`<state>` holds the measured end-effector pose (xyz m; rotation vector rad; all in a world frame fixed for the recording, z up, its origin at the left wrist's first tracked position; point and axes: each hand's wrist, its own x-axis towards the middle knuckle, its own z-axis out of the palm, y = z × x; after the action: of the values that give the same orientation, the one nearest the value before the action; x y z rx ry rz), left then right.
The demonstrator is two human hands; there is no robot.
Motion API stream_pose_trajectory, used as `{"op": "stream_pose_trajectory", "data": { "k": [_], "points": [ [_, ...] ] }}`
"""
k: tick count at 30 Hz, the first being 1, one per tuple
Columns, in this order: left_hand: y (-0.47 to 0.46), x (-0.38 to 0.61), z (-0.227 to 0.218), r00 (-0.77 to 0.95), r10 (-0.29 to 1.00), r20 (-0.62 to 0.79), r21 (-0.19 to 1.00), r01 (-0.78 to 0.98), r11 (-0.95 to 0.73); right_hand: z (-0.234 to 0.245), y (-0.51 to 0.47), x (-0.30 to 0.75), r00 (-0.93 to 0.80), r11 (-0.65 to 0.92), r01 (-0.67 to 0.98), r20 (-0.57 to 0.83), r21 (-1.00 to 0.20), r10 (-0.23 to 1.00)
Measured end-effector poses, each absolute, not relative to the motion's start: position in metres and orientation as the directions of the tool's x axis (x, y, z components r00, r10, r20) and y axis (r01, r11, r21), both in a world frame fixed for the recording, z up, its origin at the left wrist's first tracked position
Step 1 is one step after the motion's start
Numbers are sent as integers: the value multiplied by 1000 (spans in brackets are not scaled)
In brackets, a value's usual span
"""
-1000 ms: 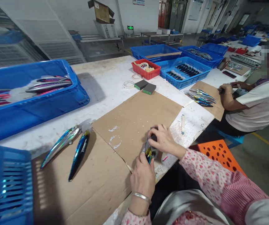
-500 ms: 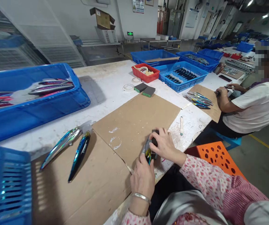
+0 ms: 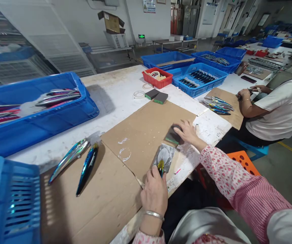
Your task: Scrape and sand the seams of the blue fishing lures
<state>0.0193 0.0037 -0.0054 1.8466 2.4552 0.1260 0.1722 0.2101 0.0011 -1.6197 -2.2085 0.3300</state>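
Observation:
My left hand (image 3: 154,191) grips a fishing lure (image 3: 161,166) with a yellow-green end, most of its body hidden under the fingers. The clear lip (image 3: 163,154) of this lure lies over a worn grey block (image 3: 170,156) at the table's edge. Farther forward, my right hand (image 3: 186,131) has its fingers closed over a dark sanding block (image 3: 172,135) with a green side, which rests on the cardboard sheet (image 3: 141,125). Two more lures lie to the left: a silver-blue one (image 3: 71,156) and a dark blue one (image 3: 87,169).
Two sanding blocks (image 3: 160,97) and tape rolls (image 3: 139,94) lie beyond the cardboard. A red basket (image 3: 161,83), a blue crate of dark lures (image 3: 186,89) and a long blue bin (image 3: 46,130) stand around. At right, a co-worker (image 3: 283,108) sits beside lures.
My right hand has moved forward and away from the lure with the sanding block, uncovering the clear lip and grey block. My left hand stays in place on the lure.

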Motion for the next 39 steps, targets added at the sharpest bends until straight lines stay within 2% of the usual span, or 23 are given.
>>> {"op": "stream_pose_trajectory", "data": {
  "k": [3, 7, 11, 13, 14, 16, 17, 19, 21, 24, 26, 31, 35, 39],
  "points": [
    [3, 19, -6, -274, 962, 4, 69, 959, 273, -1, 208, 210, -159, 208, 937, 188, -281, 969],
    [3, 16, -4, -255, 967, -1, 54, 966, 254, -5, 205, 248, -94, 99, 990, 55, -105, 994],
    [2, 13, -1, -246, 969, -15, 39, 968, 246, -8, 209, 262, -137, 137, 988, -8, -67, 990],
    [1, 14, 0, -247, 969, -12, 25, 969, 247, -8, 211, 265, -133, 132, 984, -1, -120, 991],
    [1, 14, 0, -249, 968, -9, 13, 968, 250, -8, 210, 265, -134, 135, 974, 14, -183, 991],
    [0, 15, -1, -252, 968, -7, -15, 968, 252, -7, 205, 265, -165, 165, 893, 37, -419, 986],
    [0, 16, -1, -254, 967, -4, -29, 967, 253, -6, 201, 263, -195, 179, 798, 35, -576, 980],
    [0, 16, -1, -249, 969, 0, -47, 968, 248, -3, 187, 256, -297, 146, 502, -11, -852, 955],
    [0, 16, -1, -242, 970, 1, -59, 969, 242, -1, 172, 243, -460, 35, 218, -71, -975, 885],
    [0, 15, -3, -240, 971, 4, -81, 968, 239, 0, 149, 220, -699, -121, -34, -63, -992, 712],
    [-1, 15, -4, -235, 972, 26, -95, 967, 236, -2, 138, 205, -744, -152, -116, -16, -982, 668],
    [-3, 17, -5, -200, 977, 76, -138, 968, 209, -12, 123, 179, -559, -3, -204, 114, -979, 822],
    [-4, 18, -5, -200, 977, 76, -158, 965, 209, -17, 120, 170, -620, -90, -241, 82, -966, 780],
    [-4, 17, -8, -184, 978, 96, -157, 968, 198, -17, 122, 164, -598, -42, -121, 39, -992, 800]
  ]
}}
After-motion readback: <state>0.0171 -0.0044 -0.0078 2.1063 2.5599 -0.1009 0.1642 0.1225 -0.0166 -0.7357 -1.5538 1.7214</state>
